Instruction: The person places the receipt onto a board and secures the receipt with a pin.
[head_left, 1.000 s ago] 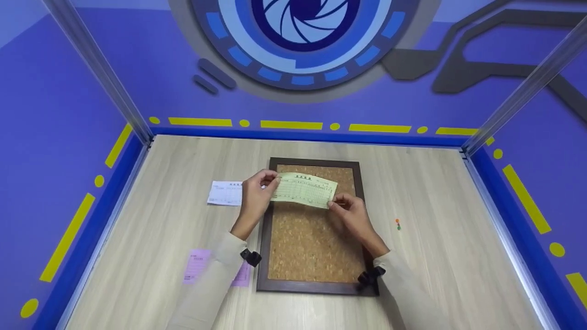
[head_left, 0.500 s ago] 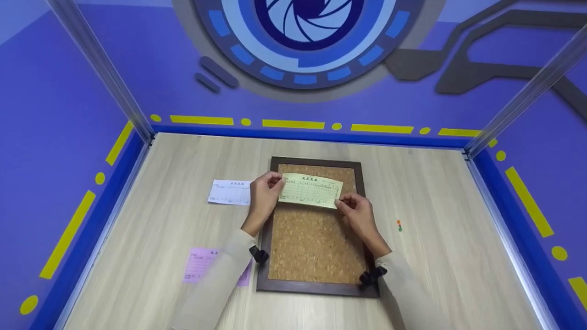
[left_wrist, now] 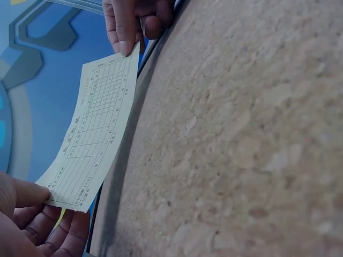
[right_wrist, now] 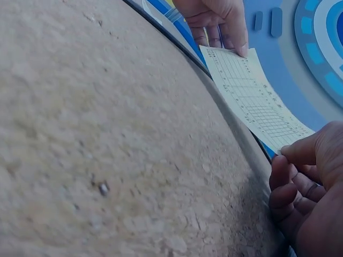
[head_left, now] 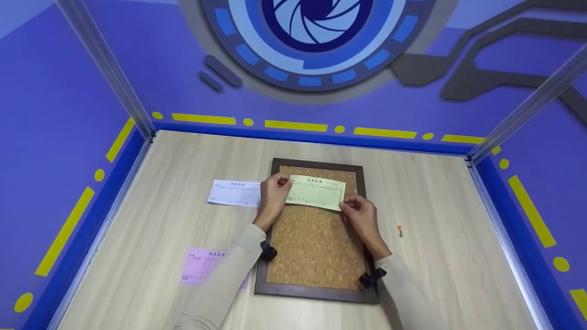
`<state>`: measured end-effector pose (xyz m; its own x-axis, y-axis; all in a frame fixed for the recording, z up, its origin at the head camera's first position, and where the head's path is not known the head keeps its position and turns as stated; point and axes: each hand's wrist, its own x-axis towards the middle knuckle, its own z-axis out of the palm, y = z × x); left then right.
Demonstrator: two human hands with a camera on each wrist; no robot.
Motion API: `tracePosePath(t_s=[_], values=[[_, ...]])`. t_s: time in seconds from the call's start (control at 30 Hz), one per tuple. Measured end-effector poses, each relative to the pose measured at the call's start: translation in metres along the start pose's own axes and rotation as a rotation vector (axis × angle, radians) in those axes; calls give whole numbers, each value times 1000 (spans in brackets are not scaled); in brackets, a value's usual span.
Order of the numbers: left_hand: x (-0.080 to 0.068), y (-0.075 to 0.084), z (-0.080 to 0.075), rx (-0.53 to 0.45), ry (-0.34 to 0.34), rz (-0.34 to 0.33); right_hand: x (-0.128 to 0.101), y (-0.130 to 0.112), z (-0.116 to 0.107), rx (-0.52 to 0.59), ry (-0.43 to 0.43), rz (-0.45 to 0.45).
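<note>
A pale yellow printed form (head_left: 316,192) is held over the upper part of a dark-framed cork board (head_left: 316,247). At the form's left end my left hand (head_left: 274,197) pinches it between thumb and fingers. The lower right corner is pinched by my right hand (head_left: 361,214). Both wrist views show the yellow slip (left_wrist: 99,123) bowed between the two hands and raised off the cork (right_wrist: 118,139). Whether its lower edge touches the board I cannot tell.
Left of the board lies a white form (head_left: 234,192), partly behind my left hand. A pink form (head_left: 202,266) lies nearer, partly under my left sleeve. Small orange and green push pins (head_left: 400,231) lie on the wooden table (head_left: 440,201) at the right. Blue-purple walls (head_left: 321,105) enclose the table.
Both hands have shifted slightly right with the yellow form, which now looks flatter and straighter over the board. More of the white form shows at the left.
</note>
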<state>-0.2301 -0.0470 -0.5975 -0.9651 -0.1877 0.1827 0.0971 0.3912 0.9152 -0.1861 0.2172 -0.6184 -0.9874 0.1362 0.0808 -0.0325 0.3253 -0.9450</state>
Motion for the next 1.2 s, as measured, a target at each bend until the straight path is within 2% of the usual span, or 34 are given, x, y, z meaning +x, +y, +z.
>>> tracePosePath(t_s=[0.3,0.33,0.43,0.53,0.57,0.83,0.97,1.1,1.2], values=[[11,-13,11,59,-30,11,6,6,2,-78,6,-13],[15,-24,14,49,-23,29,7,7,2,-91,8,-13],[17,-29,14,71,-21,24,8,7,4,-131,14,-22],[18,-30,13,98,-38,12,11,8,4,-160,24,-43],[16,-21,11,119,-48,-5,12,8,4,-167,27,-53],[20,-19,13,226,-80,-6,19,11,3,-217,27,-104],[21,-21,15,238,-114,26,19,12,2,-235,30,-98],[26,-39,23,231,-114,95,18,12,-1,-242,27,-83],[30,-48,28,240,-120,113,18,11,-2,-245,18,-76]])
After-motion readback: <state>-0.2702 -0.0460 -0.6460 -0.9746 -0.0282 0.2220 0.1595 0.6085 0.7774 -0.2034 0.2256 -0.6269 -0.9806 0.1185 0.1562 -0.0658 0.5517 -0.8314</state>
